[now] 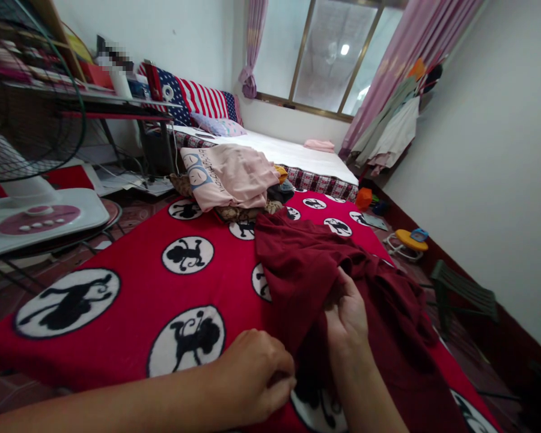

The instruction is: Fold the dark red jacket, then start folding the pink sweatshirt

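Note:
A dark red garment (306, 264) lies crumpled on a bright red blanket (144, 288) printed with black monkeys in white circles. My left hand (256, 376) is closed on the garment's near edge, fingers curled and pinching the cloth. Further in, my right hand (349, 313) has its fingers bent into a fold of the same garment, gripping the fabric. Both forearms come in from the bottom of the view.
A pile of clothes topped by a pink shirt (229, 174) sits at the blanket's far end. Behind it is a mattress (297, 153) with pillows. A standing fan (31, 150) and a cluttered desk are at left; toys and a small green stool (462, 291) at right.

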`<action>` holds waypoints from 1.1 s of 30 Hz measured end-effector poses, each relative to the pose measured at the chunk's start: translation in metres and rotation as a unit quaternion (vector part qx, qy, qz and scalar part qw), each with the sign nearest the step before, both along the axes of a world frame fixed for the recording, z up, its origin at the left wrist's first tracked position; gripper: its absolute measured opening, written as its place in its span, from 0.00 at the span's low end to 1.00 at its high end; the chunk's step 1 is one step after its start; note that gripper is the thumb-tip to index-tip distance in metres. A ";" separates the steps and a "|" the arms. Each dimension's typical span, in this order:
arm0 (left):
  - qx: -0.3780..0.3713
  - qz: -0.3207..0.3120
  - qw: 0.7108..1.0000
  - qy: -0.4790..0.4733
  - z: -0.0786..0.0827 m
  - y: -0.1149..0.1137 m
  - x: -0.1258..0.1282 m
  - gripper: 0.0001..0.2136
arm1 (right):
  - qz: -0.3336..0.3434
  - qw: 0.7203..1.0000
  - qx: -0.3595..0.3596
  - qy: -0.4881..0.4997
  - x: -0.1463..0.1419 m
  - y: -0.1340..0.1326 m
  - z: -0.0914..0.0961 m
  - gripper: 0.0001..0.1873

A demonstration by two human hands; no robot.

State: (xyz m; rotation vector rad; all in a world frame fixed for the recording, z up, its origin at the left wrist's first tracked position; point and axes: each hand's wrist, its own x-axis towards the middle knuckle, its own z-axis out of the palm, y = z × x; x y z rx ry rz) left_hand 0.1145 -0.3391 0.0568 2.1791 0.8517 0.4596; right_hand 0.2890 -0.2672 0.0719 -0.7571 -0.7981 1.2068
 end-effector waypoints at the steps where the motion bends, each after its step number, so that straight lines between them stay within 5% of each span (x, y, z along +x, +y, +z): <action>1: -0.024 -0.029 0.999 0.002 0.001 0.002 -0.006 0.05 | -0.002 1.000 -0.018 0.011 -0.008 -0.006 0.000 0.08; 3: -0.076 -0.068 0.995 0.023 0.009 0.012 -0.024 0.06 | 0.029 0.998 -0.046 -0.010 -0.025 -0.021 0.002 0.09; 6: -0.156 -0.039 0.982 0.098 0.026 0.041 -0.061 0.07 | 0.195 0.965 -0.024 -0.177 -0.046 -0.044 0.008 0.11; 9: -0.217 0.035 0.965 0.145 0.034 0.078 -0.097 0.09 | 0.357 0.852 0.052 -0.380 -0.050 -0.052 0.017 0.12; 12: -0.218 0.119 0.964 0.096 0.029 0.105 -0.113 0.12 | 0.428 0.764 0.065 -0.478 -0.042 -0.037 0.021 0.13; 14: -0.218 0.168 0.961 0.043 0.022 0.112 -0.109 0.16 | 0.372 0.775 0.050 -0.509 -0.035 -0.013 0.020 0.13; 17: -0.211 0.173 0.962 0.021 0.015 0.108 -0.093 0.23 | 0.134 0.804 0.060 -0.577 -0.022 0.038 0.018 0.12; 20: -0.137 0.149 0.978 0.051 0.016 0.096 -0.078 0.21 | -0.056 0.726 0.078 -0.681 -0.003 0.093 0.011 0.07; 25: 0.068 0.170 0.980 0.081 0.023 0.068 -0.060 0.20 | -0.070 0.599 -0.012 -0.798 0.027 0.155 -0.011 0.28; 30: 0.144 0.184 0.962 0.141 0.011 0.050 -0.033 0.41 | -0.067 0.571 -0.035 -0.817 0.028 0.167 -0.021 0.15; 33: 0.128 0.188 0.957 0.181 0.003 0.057 -0.024 0.28 | -0.093 0.572 -0.009 -0.815 0.023 0.163 -0.015 0.11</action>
